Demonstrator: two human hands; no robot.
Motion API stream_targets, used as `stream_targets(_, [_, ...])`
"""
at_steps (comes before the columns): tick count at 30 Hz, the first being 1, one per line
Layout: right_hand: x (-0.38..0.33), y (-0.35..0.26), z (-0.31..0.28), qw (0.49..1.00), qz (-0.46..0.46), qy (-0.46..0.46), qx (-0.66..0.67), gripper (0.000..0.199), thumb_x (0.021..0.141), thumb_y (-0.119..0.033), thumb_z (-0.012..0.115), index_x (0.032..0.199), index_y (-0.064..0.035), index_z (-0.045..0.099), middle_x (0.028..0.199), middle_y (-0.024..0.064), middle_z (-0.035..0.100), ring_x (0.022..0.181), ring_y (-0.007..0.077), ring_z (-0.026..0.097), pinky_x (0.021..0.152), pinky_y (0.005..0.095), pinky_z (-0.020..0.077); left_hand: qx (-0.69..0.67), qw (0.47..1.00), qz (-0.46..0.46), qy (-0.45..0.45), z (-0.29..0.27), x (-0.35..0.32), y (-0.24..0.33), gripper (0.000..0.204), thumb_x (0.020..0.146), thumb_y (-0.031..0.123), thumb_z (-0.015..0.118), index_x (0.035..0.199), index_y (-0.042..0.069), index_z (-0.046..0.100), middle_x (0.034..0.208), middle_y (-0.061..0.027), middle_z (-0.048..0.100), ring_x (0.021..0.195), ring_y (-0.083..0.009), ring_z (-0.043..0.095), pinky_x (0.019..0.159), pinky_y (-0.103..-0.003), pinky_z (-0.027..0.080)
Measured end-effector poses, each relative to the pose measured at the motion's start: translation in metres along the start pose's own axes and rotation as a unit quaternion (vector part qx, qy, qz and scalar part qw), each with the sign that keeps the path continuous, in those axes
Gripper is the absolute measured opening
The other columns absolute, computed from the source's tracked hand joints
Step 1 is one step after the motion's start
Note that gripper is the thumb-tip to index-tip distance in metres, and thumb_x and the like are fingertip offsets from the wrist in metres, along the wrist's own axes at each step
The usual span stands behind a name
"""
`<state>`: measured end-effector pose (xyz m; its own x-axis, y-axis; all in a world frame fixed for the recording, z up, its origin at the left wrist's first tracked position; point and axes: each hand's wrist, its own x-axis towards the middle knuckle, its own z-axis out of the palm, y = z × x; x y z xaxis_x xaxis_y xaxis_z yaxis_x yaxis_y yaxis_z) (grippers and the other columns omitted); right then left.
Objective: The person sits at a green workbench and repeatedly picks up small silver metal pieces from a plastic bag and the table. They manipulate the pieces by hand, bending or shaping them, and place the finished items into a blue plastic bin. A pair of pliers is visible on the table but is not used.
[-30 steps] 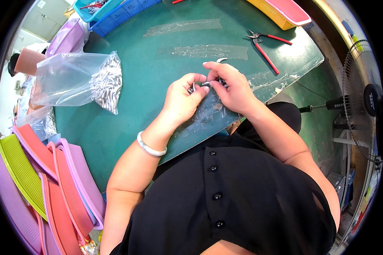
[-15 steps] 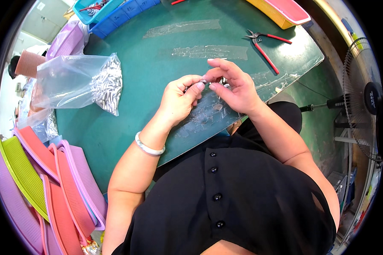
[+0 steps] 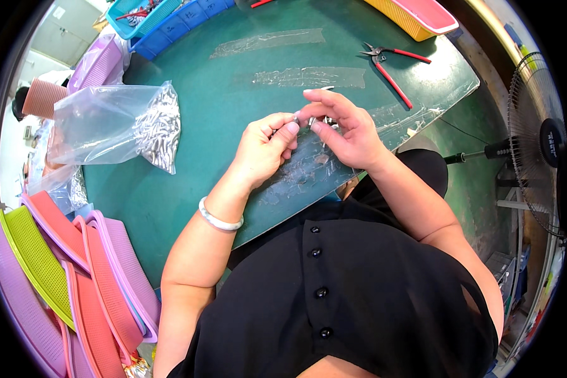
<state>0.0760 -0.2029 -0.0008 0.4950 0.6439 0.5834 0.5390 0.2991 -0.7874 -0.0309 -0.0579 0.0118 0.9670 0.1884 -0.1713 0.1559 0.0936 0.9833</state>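
A small piece (image 3: pixel 297 119) sits in the left fingers (image 3: pixel 285 135). Left of them, a bag (image 3: pixel 101 123) lies on the table (image 3: pixel 211 120); baskets (image 3: pixel 110 277) pile nearer the body. Tape strips (image 3: pixel 309 77) lie beyond the fingers, pliers (image 3: pixel 394 83) beyond and right, a fan (image 3: pixel 552 144) farther right.

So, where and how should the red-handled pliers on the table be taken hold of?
Probably by both red handles, the right hand coming from the lower right of the picture: the pliers lie with handles spread that way, while the metal head points upper left.
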Motion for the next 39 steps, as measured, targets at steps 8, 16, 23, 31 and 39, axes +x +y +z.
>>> stream_targets(8, [0.000, 0.005, 0.006, 0.938, -0.017, -0.005, -0.346, 0.043, 0.069, 0.001, 0.060, 0.111, -0.0046, 0.052, 0.092, 0.0086, 0.059, 0.095, 0.0267, 0.052, 0.086, 0.0408, 0.0366, -0.259, 0.965, -0.042, -0.017, -0.007, 0.002, 0.003, 0.019, 0.089, 0.016, 0.049, 0.101, 0.002, 0.053, 0.074, -0.0058, 0.051, 0.058, -0.0101, 0.046, 0.041, -0.016, 0.034])
stream_targets(16, [-0.001, 0.006, 0.004, 0.951, -0.012, -0.036, -0.307, 0.039, 0.071, 0.003, 0.055, 0.109, -0.0044, 0.053, 0.085, 0.0064, 0.057, 0.089, 0.0252, 0.053, 0.083, 0.0385, 0.0359, -0.326, 0.945, -0.037, 0.000, -0.014, 0.005, -0.002, 0.026, 0.092, 0.027, 0.046, 0.082, 0.003, 0.054, 0.077, -0.0083, 0.053, 0.062, -0.0127, 0.051, 0.041, -0.018, 0.038])
stream_targets(23, [0.001, 0.006, 0.001, 0.978, 0.038, -0.026, -0.202, 0.039, 0.074, 0.010, 0.054, 0.111, -0.0034, 0.053, 0.082, 0.0051, 0.056, 0.082, 0.0167, 0.055, 0.076, 0.0275, 0.0423, -0.262, 0.963, -0.062, 0.029, -0.009, 0.003, 0.001, 0.016, 0.089, 0.017, 0.053, 0.090, 0.001, 0.058, 0.072, -0.0031, 0.052, 0.059, -0.0094, 0.049, 0.041, -0.017, 0.037])
stream_targets(31, [0.003, 0.004, -0.004, 0.971, 0.145, 0.060, 0.179, 0.037, 0.079, 0.008, 0.054, 0.116, -0.0011, 0.051, 0.086, 0.0028, 0.057, 0.080, 0.0082, 0.054, 0.076, 0.0209, 0.0436, -0.145, 0.987, -0.034, 0.055, 0.007, 0.002, 0.002, 0.022, 0.078, 0.005, 0.066, 0.098, 0.003, 0.059, 0.069, 0.0032, 0.053, 0.052, -0.0025, 0.044, 0.042, -0.014, 0.033])
stream_targets(39, [0.004, 0.005, -0.008, 0.934, 0.203, 0.014, 0.293, 0.038, 0.079, 0.005, 0.059, 0.116, -0.0006, 0.050, 0.090, 0.0057, 0.059, 0.085, 0.0089, 0.056, 0.078, 0.0207, 0.0450, -0.028, 0.986, 0.111, 0.119, 0.018, 0.001, -0.006, 0.010, 0.077, 0.005, 0.069, 0.085, 0.005, 0.063, 0.066, 0.0056, 0.052, 0.053, -0.0009, 0.041, 0.046, -0.015, 0.032])
